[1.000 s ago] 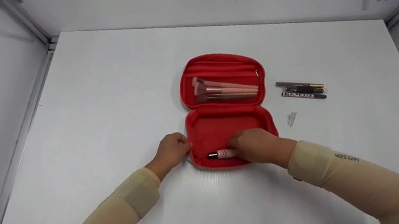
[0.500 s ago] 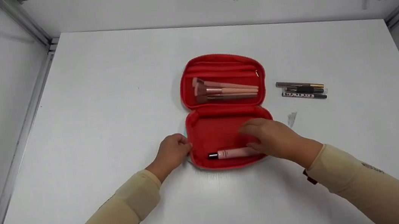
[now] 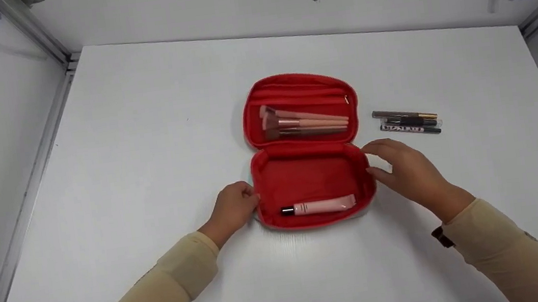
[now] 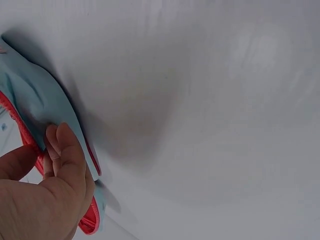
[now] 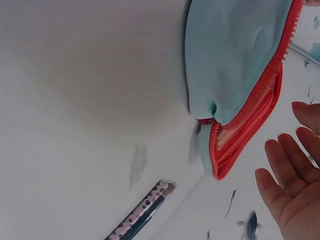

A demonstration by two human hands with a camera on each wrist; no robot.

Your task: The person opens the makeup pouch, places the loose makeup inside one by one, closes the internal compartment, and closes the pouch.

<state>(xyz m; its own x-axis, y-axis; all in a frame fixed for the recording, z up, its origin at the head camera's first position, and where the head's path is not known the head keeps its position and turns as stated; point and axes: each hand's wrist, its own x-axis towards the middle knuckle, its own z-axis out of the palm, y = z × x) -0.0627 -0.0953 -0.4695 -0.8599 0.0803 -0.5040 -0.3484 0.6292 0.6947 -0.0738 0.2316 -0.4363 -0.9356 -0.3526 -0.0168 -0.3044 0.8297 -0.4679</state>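
A makeup case with a red lining lies unfolded on the white table; the wrist views show its light blue outside and red zip edge. My left hand pinches its left rim, thumb on the zip edge and fingers against the outer wall. In the near half lies a pink tube with a black cap. Several makeup brushes lie in the far half. At the right rim hovers my right hand, fingers spread and holding nothing; the right wrist view shows it apart from the case.
To the right of the case lies a small group of makeup pencils, one with a patterned barrel. A grey smudge marks the table between them and my right hand. Printed wall panels stand behind and at the sides.
My right hand has let go of the pink tube, leaving it in the near half, and has moved right to the case's right rim. The left hand stays on the left rim.
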